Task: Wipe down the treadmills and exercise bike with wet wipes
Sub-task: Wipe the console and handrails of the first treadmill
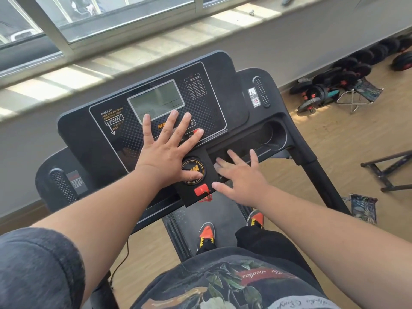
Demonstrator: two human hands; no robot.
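Observation:
I stand on a black treadmill, facing its console [107, 134] with a grey display [156, 100]. My left hand [166, 148] lies flat on the console below the display, fingers spread, thumb on the round orange-ringed knob [193, 169]. My right hand [239, 175] rests with straight spread fingers at the edge of the tray beside the cup holder [270, 136]; a pale bit of something shows under its fingertips, and I cannot tell whether it is a wipe. A red safety key [201, 189] with a cord sits between my hands.
A windowsill [133, 56] and window run along the far wall. Several black dumbbells [347, 72] and a small folding stool [361, 94] lie on the wooden floor to the right. A dark metal frame [388, 170] stands further right. A power cable [121, 262] trails at lower left.

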